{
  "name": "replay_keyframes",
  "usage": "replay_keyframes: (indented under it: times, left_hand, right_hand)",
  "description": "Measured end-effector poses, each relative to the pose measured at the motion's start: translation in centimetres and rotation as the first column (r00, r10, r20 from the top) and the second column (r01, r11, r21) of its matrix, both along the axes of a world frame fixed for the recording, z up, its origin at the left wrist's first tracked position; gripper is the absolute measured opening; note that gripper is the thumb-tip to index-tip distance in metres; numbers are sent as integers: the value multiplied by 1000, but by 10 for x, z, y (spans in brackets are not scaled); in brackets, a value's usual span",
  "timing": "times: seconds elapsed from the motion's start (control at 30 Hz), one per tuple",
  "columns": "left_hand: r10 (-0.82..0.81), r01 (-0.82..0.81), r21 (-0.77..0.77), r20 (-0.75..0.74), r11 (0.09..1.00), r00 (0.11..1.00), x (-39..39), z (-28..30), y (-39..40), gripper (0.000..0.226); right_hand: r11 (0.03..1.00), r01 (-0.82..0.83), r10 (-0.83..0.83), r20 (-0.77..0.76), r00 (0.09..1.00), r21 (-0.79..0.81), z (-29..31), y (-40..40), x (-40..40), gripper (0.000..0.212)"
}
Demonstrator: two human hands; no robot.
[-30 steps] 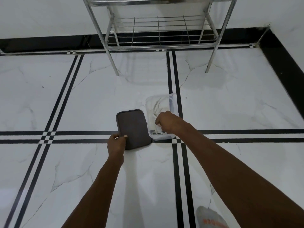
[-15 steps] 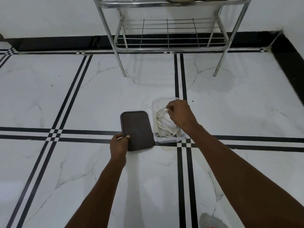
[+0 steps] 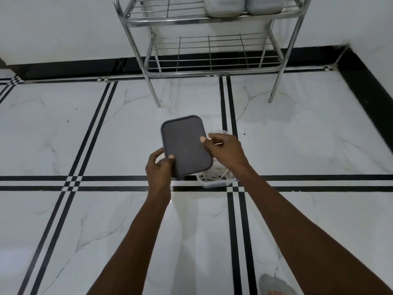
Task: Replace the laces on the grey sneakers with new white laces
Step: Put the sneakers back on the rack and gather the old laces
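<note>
A dark grey lid (image 3: 186, 145) is lifted off the floor and held by both hands. My left hand (image 3: 160, 167) grips its near left corner, thumb on top. My right hand (image 3: 225, 153) holds its right edge, thumb on the top face. Below and to the right, a clear plastic box (image 3: 214, 183) stands on the floor with white laces (image 3: 214, 174) coiled inside; the lid and my right hand cover most of it. Two grey sneakers (image 3: 244, 5) sit on the upper shelf of a metal rack (image 3: 212, 70), cut off by the top edge.
The rack stands against the white wall on a white marble floor (image 3: 106, 135) with black stripes. A black skirting runs along the wall and the right side. A grey shoe toe (image 3: 274, 284) shows at the bottom right.
The lid has risen off the floor and moved right, over the box. My right hand left the laces in the box and took the lid's right edge. The view tilted up.
</note>
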State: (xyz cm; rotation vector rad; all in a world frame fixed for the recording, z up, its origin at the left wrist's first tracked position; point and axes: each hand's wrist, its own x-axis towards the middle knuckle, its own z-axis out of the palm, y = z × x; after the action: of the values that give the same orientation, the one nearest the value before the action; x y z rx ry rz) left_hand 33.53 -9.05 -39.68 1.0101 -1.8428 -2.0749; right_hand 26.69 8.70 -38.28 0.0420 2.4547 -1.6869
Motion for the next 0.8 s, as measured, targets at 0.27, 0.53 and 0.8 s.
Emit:
replay_keyframes:
  times: [0.27, 0.53, 0.8]
  left_hand:
    - [-168, 168, -224, 21, 960, 986, -9, -2, 44, 24]
    - [-105, 152, -327, 158, 933, 982, -14, -16, 51, 24]
    - [-96, 138, -245, 177, 960, 979, -18, -26, 50, 23]
  right_hand:
    - [960, 160, -163, -5, 987, 230, 3, 48, 9, 24]
    - [964, 151, -172, 82, 982, 217, -17, 53, 9, 25]
    - [967, 226, -246, 187, 951, 121, -30, 54, 4, 34]
